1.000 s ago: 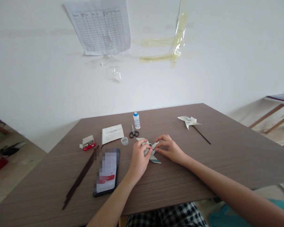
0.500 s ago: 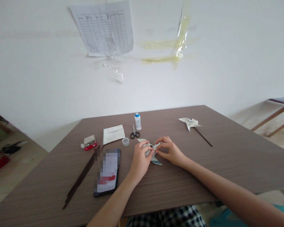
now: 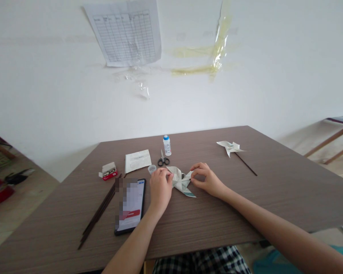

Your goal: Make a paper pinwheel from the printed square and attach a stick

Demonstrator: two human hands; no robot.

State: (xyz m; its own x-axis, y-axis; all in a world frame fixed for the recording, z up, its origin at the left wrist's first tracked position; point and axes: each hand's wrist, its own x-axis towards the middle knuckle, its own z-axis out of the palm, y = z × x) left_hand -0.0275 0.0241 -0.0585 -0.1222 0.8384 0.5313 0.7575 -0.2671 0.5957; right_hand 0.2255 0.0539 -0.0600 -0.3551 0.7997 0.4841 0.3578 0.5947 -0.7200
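A pinwheel folded from printed paper [image 3: 181, 183] lies on the table between my hands, its blades curled toward the middle. My left hand [image 3: 161, 188] is closed, with its fingertips pinching the left blade. On the other side, my right hand [image 3: 207, 180] pinches the right edge of the paper between thumb and fingers. The centre of the pinwheel is too small to make out. Just behind my left hand stands a small clear plastic cup [image 3: 152, 169], partly covered by the fingers. Scissors with black handles [image 3: 163, 161] lie beyond the pinwheel.
A second paper pinwheel [image 3: 230, 147] on a dark stick [image 3: 247, 164] lies at right. Left are a phone [image 3: 131, 207], several dark sticks [image 3: 98, 215], an opened small red-and-white box [image 3: 108, 171] and a printed paper sheet [image 3: 137, 160]. A blue-capped white bottle [image 3: 167, 146] stands behind.
My left hand has moved left from the pinwheel's centre to its left blade. My right hand has shifted slightly right, and more of the folded paper shows between them.
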